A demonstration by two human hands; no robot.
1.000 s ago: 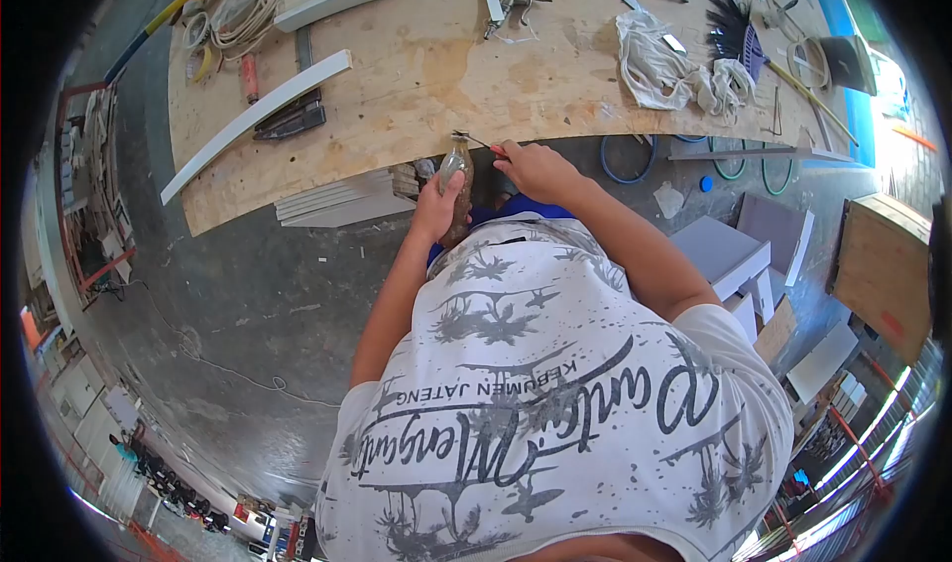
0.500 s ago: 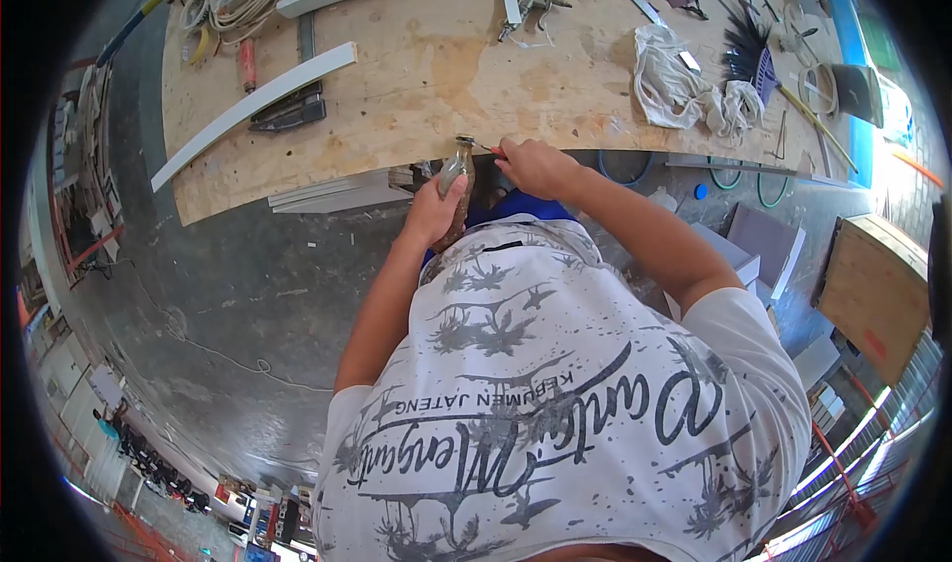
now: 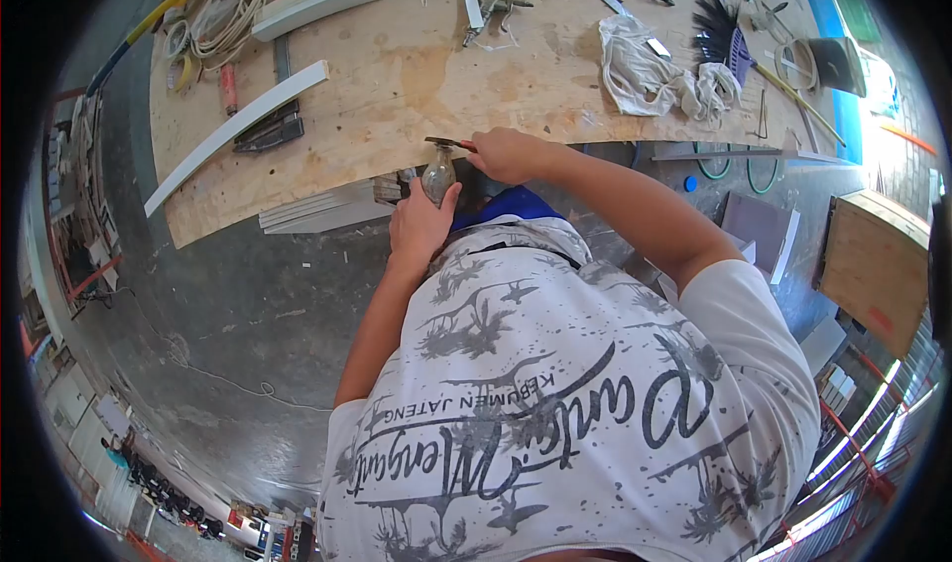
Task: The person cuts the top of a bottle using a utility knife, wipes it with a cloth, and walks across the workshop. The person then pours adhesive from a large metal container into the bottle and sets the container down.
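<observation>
My left hand [image 3: 420,223] is wrapped around a clear glass bottle [image 3: 437,177], whose neck points towards the table. The bottle is just off the table's front edge, close to my waist. My right hand [image 3: 508,155] is closed on a red-handled tool [image 3: 442,142] with a dark metal head. That head lies across the bottle's mouth; its exact kind is too small to make out. My left hand covers the lower part of the bottle.
On the wooden table [image 3: 377,116] lie a white strip [image 3: 238,130], a dark clamp-like tool [image 3: 270,133], coiled cable [image 3: 230,21], white cloths [image 3: 645,71], a spray gun [image 3: 496,8] and a purple brush [image 3: 736,51]. White boards [image 3: 322,207] are stacked underneath.
The bottle and both hands have shifted slightly left in view, and the bottle stands more upright. The tool's head has moved further across the bottle's mouth. The camera view has shifted a little.
</observation>
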